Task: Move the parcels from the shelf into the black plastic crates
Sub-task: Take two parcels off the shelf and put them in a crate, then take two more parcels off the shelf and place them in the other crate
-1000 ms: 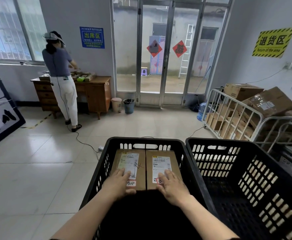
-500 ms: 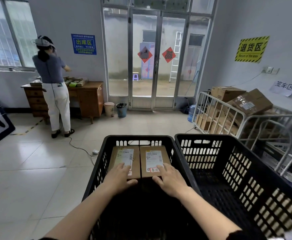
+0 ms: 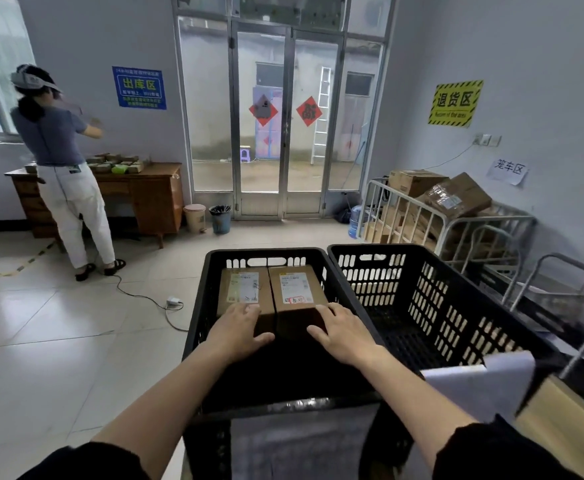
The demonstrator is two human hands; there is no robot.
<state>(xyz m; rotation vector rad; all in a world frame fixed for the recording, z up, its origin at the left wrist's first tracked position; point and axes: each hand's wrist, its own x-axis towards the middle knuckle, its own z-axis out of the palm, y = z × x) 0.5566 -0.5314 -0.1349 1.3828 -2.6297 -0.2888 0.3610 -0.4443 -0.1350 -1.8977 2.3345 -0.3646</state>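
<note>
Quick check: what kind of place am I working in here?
Probably a parcel depot or small warehouse: labelled cardboard parcels in a black crate, a metal cage cart piled with boxes, and a yellow returns-area sign on the wall.

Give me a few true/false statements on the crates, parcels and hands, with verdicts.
1. The left parcel and right parcel lie side by side in the left crate. True.
2. The right crate holds a parcel. False: no parcel shows in the right crate.
3. The left hand rests on the left parcel and the right hand on the right parcel. True.
4. The red stamp is on the left parcel. False: the stamp is on the right parcel's label.
</note>
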